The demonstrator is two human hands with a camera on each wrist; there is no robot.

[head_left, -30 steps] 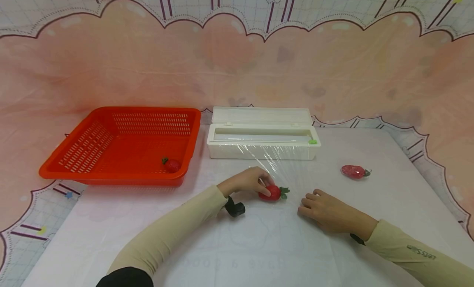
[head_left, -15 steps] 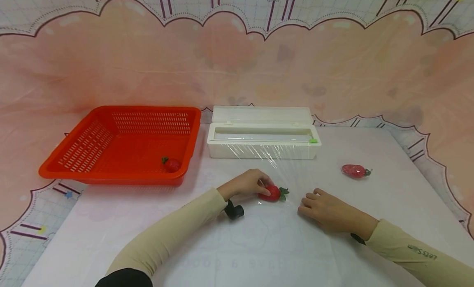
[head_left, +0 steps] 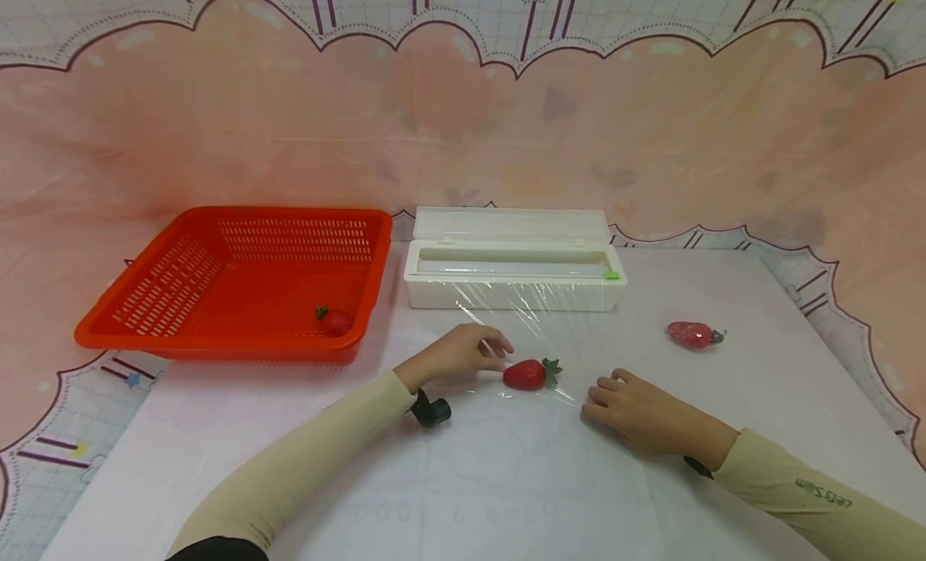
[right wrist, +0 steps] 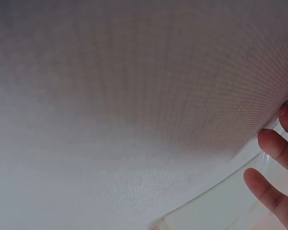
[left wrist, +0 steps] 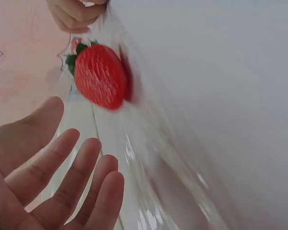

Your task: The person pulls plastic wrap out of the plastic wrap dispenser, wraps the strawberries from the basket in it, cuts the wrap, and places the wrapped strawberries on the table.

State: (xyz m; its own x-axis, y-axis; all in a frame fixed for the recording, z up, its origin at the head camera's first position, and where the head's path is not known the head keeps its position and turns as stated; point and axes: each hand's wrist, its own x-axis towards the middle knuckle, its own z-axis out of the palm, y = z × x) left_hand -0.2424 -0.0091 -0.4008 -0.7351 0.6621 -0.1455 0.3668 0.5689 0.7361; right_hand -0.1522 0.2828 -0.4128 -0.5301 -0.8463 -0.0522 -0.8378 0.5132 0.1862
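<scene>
A red strawberry (head_left: 524, 374) with green leaves lies on a sheet of plastic wrap (left wrist: 134, 143) at mid-table. The wrap runs out from the white dispenser box (head_left: 514, 294), whose lid stands up at the back. Just left of the strawberry is my left hand (head_left: 463, 356), fingers apart and holding nothing; the left wrist view shows its spread fingers (left wrist: 69, 177) short of the fruit. To the right, my right hand (head_left: 644, 412) is low at the table, its fingers bent. In the left wrist view the wrap gathers to a point at that hand, which pinches its edge.
An orange-red basket (head_left: 231, 354) with slotted sides stands at the left, holding another strawberry (head_left: 336, 323). A strawberry wrapped in film (head_left: 690, 334) lies at the right. A green slider (head_left: 611, 276) sits on the box's right end. Patterned cloth hangs behind the white table.
My left hand has let go of the strawberry and moved back to the left. The strawberry now lies by itself on the wrap. My right hand has stayed in place.
</scene>
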